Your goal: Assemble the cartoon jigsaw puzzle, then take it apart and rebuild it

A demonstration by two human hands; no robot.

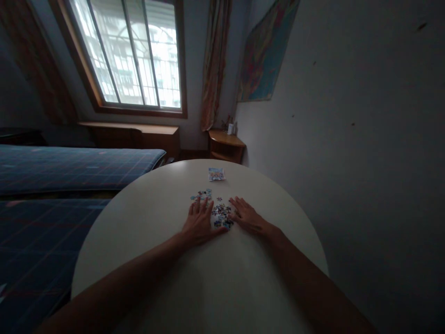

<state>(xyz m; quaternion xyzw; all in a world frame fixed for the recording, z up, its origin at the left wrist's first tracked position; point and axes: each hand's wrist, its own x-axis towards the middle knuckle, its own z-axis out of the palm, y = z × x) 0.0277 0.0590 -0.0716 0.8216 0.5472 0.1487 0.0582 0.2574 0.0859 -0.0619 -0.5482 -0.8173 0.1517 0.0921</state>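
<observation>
Jigsaw pieces (222,211) heaped betw. L hand (197,224) and R hand (249,217) on tabletop (153,208); neither clearly nearer, no obvious long axis; both wide, palms down.

A left hand (199,224) and right hand (247,217), fingers extended, flank a pile of puzzle pieces (222,211) on a round white surface (146,222). A colourful picture card (216,174) lies near its far edge; beyond its left edge is a blue plaid mattress (76,169).
</observation>
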